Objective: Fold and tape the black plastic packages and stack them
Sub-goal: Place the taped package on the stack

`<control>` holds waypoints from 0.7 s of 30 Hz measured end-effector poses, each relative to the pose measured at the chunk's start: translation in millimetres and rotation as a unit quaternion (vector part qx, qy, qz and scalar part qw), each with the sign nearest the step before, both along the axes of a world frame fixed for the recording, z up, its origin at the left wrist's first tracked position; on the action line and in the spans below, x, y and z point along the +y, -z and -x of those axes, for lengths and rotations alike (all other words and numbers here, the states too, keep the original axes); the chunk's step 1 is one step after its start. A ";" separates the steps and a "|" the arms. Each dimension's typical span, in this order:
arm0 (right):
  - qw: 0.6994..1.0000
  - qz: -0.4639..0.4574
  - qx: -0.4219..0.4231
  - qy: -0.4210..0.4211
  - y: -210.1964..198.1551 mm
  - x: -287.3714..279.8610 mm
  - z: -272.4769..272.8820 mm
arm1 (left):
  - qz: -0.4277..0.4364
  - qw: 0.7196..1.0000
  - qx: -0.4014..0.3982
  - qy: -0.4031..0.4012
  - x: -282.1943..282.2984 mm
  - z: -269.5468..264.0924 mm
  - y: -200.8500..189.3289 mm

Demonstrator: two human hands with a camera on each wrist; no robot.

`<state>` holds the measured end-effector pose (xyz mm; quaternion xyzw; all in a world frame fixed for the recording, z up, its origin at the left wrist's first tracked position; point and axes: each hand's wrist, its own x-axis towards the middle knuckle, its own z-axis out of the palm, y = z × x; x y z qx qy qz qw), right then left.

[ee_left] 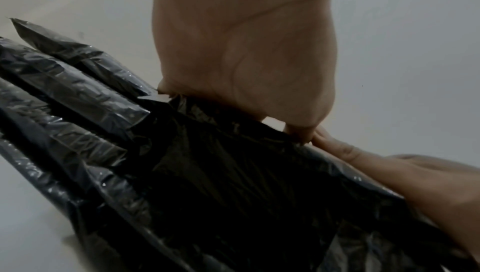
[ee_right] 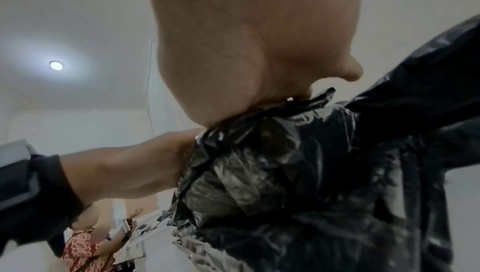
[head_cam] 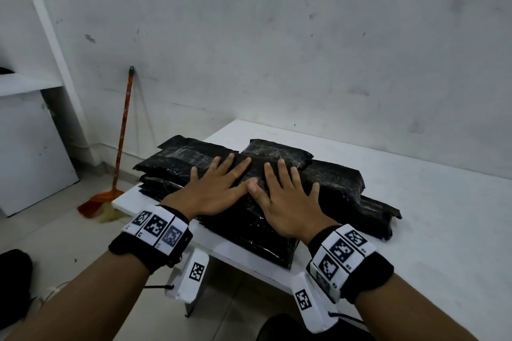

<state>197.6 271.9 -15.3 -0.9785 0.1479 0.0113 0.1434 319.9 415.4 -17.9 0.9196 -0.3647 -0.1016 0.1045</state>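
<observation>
Both your hands lie flat on the top package [head_cam: 249, 213], palms down and fingers spread, so each grip is wide and holds nothing; it only presses. Your left hand [head_cam: 210, 191] sits on the left half, your right hand [head_cam: 288, 202] on the right half, and the two thumbs touch at the middle. In the left wrist view the palm bears on crinkled black film with the other thumb just beside it.

The package under your palms lies at the near left corner of the bench [head_cam: 415, 230], its near edge overhanging the bench rim a little. Its long axis looks to run near to far, away from you, though your hands cover much of it and the outline is hard to trace. Beyond your fingertips lies the stack [head_cam: 177, 163] of finished packages, with more [head_cam: 343, 185] to the right; their long axes run left to right, across the one you press.

The relation that matters: the pressed package is straight under both grips, and the stack lies far and slightly left of it, nearer your left hand. It seems you are flattening the fold, squeezing air out. No tape shows in any view, so I cannot tell whether this one is sealed.

A broom [head_cam: 122, 147] leans on the wall far left, off the bench.
</observation>
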 end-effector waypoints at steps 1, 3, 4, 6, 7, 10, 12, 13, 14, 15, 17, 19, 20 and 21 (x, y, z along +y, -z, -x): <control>1.000 0.001 -0.002 -0.001 2.3 -0.7 0.1 | -0.001 1.000 0.006 0.001 0.1 -0.4 1.0; 1.000 0.002 -0.004 -0.002 6.3 -2.1 -0.1 | 0.009 1.000 0.019 0.004 1.5 -2.7 2.2; 1.000 0.000 -0.006 -0.003 8.5 -2.4 0.2 | 0.014 1.000 0.021 0.005 2.6 -3.9 3.2; 1.000 -0.006 -0.015 -0.004 13.6 -2.6 1.3 | 0.016 1.000 0.012 0.007 3.4 -4.9 6.0; 1.000 -0.007 -0.020 -0.004 16.0 -2.8 1.5 | 0.017 1.000 0.006 0.006 3.2 -4.9 7.5; 1.000 -0.014 -0.022 -0.002 20.7 -3.6 2.2 | 0.017 1.000 -0.003 0.001 1.5 -3.2 9.7; 1.000 -0.018 -0.021 -0.001 22.0 -3.7 2.6 | 0.015 1.000 -0.009 0.003 0.9 -2.7 10.6; 1.000 -0.018 -0.020 -0.001 22.6 -3.8 2.8 | 0.014 1.000 -0.010 0.004 0.8 -2.3 10.6; 1.000 -0.021 -0.019 0.000 22.9 -3.9 2.7 | 0.013 1.000 -0.010 0.004 0.6 -2.0 10.1; 1.000 -0.022 -0.017 0.000 23.4 -4.5 2.2 | 0.012 1.000 -0.010 0.004 -0.2 -2.0 10.0; 1.000 -0.027 -0.014 -0.002 21.0 -6.1 1.8 | 0.012 1.000 -0.015 0.002 -1.6 -1.8 8.2; 0.999 -0.039 -0.003 -0.007 14.1 -8.5 1.5 | 0.009 1.000 -0.019 -0.001 -2.5 -1.2 4.3; 0.999 -0.052 -0.008 -0.009 10.6 -9.0 2.8 | 0.012 1.000 -0.018 0.000 -2.6 -0.8 2.7; 0.998 -0.062 -0.012 -0.011 6.6 -9.6 3.7 | 0.012 1.000 -0.018 -0.002 -3.1 -0.2 0.3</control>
